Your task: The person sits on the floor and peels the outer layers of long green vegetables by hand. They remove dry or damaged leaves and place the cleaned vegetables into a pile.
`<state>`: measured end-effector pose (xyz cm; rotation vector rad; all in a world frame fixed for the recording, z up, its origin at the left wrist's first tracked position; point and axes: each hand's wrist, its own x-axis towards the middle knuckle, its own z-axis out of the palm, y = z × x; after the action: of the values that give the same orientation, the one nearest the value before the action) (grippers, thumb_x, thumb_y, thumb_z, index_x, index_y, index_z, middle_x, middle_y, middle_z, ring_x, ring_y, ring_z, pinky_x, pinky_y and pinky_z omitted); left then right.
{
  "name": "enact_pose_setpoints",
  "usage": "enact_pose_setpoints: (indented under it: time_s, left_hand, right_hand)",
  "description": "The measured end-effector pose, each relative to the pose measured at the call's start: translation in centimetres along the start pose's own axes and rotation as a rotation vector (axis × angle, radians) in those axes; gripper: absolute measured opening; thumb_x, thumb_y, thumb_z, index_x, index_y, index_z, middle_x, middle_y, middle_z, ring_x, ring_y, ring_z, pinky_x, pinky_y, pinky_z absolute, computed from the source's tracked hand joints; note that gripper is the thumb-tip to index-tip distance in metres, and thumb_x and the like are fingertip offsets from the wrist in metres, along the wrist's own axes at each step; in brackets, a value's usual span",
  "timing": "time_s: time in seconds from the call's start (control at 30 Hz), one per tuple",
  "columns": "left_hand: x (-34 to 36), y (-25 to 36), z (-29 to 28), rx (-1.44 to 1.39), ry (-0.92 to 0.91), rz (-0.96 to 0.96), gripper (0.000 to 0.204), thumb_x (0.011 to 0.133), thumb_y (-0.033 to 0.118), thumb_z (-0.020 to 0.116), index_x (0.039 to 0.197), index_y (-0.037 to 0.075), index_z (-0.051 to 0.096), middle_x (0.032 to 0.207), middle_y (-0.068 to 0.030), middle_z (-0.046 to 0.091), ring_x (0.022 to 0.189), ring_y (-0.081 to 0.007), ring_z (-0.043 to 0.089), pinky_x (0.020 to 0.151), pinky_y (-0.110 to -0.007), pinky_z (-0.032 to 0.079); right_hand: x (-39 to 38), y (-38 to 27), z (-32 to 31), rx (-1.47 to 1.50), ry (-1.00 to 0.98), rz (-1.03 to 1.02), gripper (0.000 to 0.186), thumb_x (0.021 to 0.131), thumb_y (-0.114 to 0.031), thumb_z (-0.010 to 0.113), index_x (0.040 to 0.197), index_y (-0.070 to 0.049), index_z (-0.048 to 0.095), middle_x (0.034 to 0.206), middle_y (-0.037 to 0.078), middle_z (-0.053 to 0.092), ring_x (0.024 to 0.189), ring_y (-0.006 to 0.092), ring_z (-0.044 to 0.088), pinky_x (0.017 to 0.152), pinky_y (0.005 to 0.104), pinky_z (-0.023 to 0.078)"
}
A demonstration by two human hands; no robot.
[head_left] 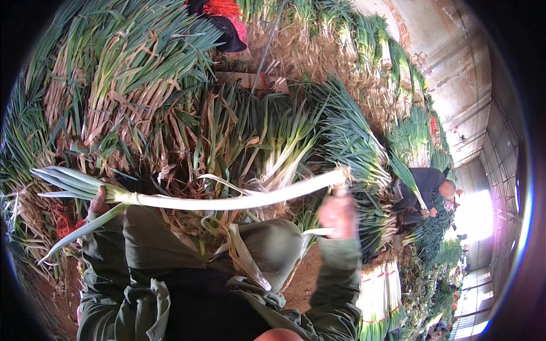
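Note:
A long green onion (244, 202) lies across in front of me, its white stalk bowed slightly and its roots at the right end. My left hand (99, 200) is closed round its leafy end, with green blades fanning out beyond the fingers and one hanging down. Beside the root end, my right hand (338, 216) is curled and smeared by motion. A pale strip of peeled skin (317, 232) sticks out from the lower part of that hand. More stripped outer leaves (247, 261) hang over my knee.
Heaped green onions (142, 74) rise ahead and to the left. A tied bundle of white stalks (380, 290) stands at the lower right. Farther right, another person (426, 187) holds a green onion. A dark and red item (224, 28) lies at the top.

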<state>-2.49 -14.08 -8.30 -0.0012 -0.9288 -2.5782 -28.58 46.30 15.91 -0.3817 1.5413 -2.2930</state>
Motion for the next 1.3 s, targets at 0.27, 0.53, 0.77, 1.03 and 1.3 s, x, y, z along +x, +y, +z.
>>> enact_pose_setpoints:
  time_s: [0.27,0.53,0.77,1.03,1.3]
  left_hand:
    - [-0.4,-1.6,3.9,0.002,0.067,0.015,0.038,0.096,0.034,0.068,0.124,0.011,0.057,0.110,-0.0148,0.064,0.094,-0.0310,0.067,0.078,-0.046,0.059]
    - [0.1,-3.7,6.0,0.019,0.008,0.085,0.036,0.092,0.027,0.074,0.119,0.007,0.060,0.104,-0.0182,0.065,0.087,-0.0325,0.068,0.074,-0.046,0.060]
    - [-0.7,-3.7,1.0,-0.086,0.192,0.167,0.037,0.102,0.035,0.058,0.127,0.009,0.054,0.112,-0.0148,0.066,0.083,-0.0337,0.073,0.055,-0.046,0.065]
    - [-0.6,-4.0,-1.9,0.153,0.053,0.168,0.041,0.094,0.032,0.072,0.127,0.012,0.057,0.112,-0.0086,0.066,0.098,-0.0272,0.067,0.086,-0.047,0.059]
    - [-2.6,-0.2,-7.3,-0.084,0.009,-0.034,0.037,0.102,0.035,0.060,0.130,0.012,0.060,0.126,-0.0071,0.062,0.104,-0.0260,0.066,0.087,-0.046,0.058]
  right_hand:
    - [0.6,6.4,12.5,0.425,-0.805,0.279,0.059,0.085,-0.021,0.082,0.131,0.005,0.056,0.068,0.000,0.060,0.055,0.0091,0.054,0.049,0.0221,0.041]
    - [0.1,2.5,8.7,-0.422,-0.669,-0.050,0.022,0.086,-0.015,0.078,0.101,-0.002,0.069,0.082,0.008,0.071,0.073,0.0205,0.067,0.066,0.0330,0.054]
    - [1.0,-4.9,1.3,0.195,0.145,0.030,0.019,0.100,-0.019,0.053,0.096,-0.004,0.064,0.068,0.007,0.062,0.049,0.0147,0.052,0.046,0.0243,0.042]
    - [4.2,-10.4,-0.4,-0.114,0.362,-0.606,0.041,0.101,-0.044,0.060,0.077,-0.013,0.048,0.057,-0.004,0.037,0.043,0.0086,0.033,0.040,0.0246,0.028]
    - [4.5,-14.1,-5.7,0.097,0.496,-0.648,0.039,0.103,-0.043,0.054,0.077,-0.015,0.047,0.056,-0.005,0.038,0.047,0.0075,0.035,0.046,0.0276,0.033]
